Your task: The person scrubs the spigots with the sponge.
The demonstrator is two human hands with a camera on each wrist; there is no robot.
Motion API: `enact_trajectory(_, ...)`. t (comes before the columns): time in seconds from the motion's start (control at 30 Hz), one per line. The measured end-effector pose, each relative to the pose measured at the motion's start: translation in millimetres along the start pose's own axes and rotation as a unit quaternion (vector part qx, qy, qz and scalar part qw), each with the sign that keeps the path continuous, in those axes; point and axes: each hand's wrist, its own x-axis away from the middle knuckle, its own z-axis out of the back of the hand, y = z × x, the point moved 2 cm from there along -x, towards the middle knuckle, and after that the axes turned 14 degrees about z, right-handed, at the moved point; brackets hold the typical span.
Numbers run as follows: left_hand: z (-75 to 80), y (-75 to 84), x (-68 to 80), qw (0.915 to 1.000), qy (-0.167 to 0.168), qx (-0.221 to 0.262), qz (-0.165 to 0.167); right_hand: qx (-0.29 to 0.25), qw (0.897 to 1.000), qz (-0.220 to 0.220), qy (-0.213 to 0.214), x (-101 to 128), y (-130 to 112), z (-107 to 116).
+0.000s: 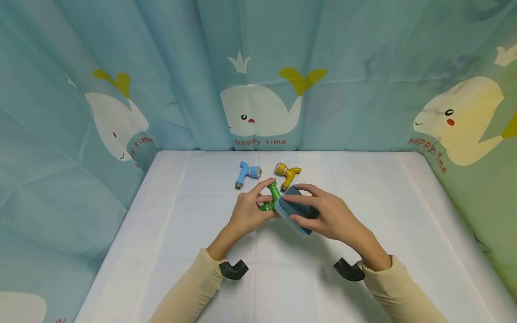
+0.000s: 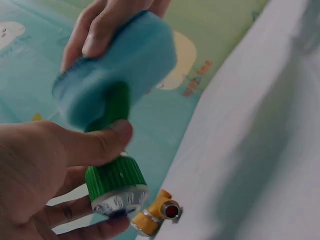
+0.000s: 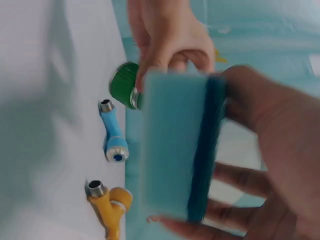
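The green tap [image 1: 271,197] is held just above the middle of the white table [image 1: 363,269], pinched by the left hand [image 1: 247,214] with thumb and fingers curled round its ribbed end, while the right hand [image 1: 329,216] grips a blue sponge [image 1: 296,210] between thumb and fingers and presses its face against the tap's stem. Both forearms, in cream sleeves, reach in from the near edge and meet over the centre. Behind the hands lie a blue tap [image 1: 245,174] and a yellow tap [image 1: 287,174], near each other on the cloth before the whale-print curtain [image 1: 258,89].
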Motion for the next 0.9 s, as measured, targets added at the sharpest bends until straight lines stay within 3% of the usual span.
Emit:
enact_trajectory(0.1,-1.7,0.2,0.5,0.9995,-0.004,-0.032,-0.001,0.045,0.998,-0.001,-0.038,-2.8,-2.1,-0.1)
enact_trajectory(0.17,-2.7,-0.4,2.1,0.9988,-0.010,-0.047,0.004,0.061,0.997,-0.005,-0.042,-4.3,-2.0,-0.1)
enact_trajectory(0.33,-2.6,-2.2,4.3,0.9994,-0.010,-0.030,-0.011,0.036,0.999,0.008,-0.039,-6.8,-2.1,-1.9)
enact_trajectory(0.4,-2.4,-4.6,5.5,0.9997,-0.020,0.000,-0.017,0.024,0.999,0.003,-0.039,-4.3,1.7,-0.9)
enact_trajectory(0.47,-2.7,-7.1,8.0,0.9972,-0.050,0.056,-0.006,0.005,1.000,-0.014,-0.012,0.5,10.2,1.6)
enact_trajectory(0.53,-3.2,-9.2,11.8,0.9861,-0.095,0.135,0.020,-0.039,0.998,-0.033,0.034,5.8,19.7,4.5)
enact_trajectory(0.57,-3.4,-9.4,13.7,0.9762,-0.118,0.179,0.034,-0.062,0.995,-0.041,0.060,8.6,24.6,5.2)
enact_trajectory(0.67,-2.6,-7.9,18.7,0.9423,-0.164,0.285,0.063,-0.161,0.979,-0.058,0.110,15.1,35.6,3.6)
enact_trajectory(0.73,-1.3,-5.2,20.4,0.9286,-0.176,0.321,0.059,-0.226,0.964,-0.077,0.117,17.4,41.3,-0.6)
enact_trajectory(0.83,1.7,1.3,21.7,0.9270,-0.181,0.327,0.035,-0.336,0.929,-0.109,0.114,16.0,48.6,-9.5)
enact_trajectory(0.9,3.7,6.7,22.1,0.9280,-0.193,0.318,0.018,-0.408,0.899,-0.119,0.106,13.8,53.8,-16.7)
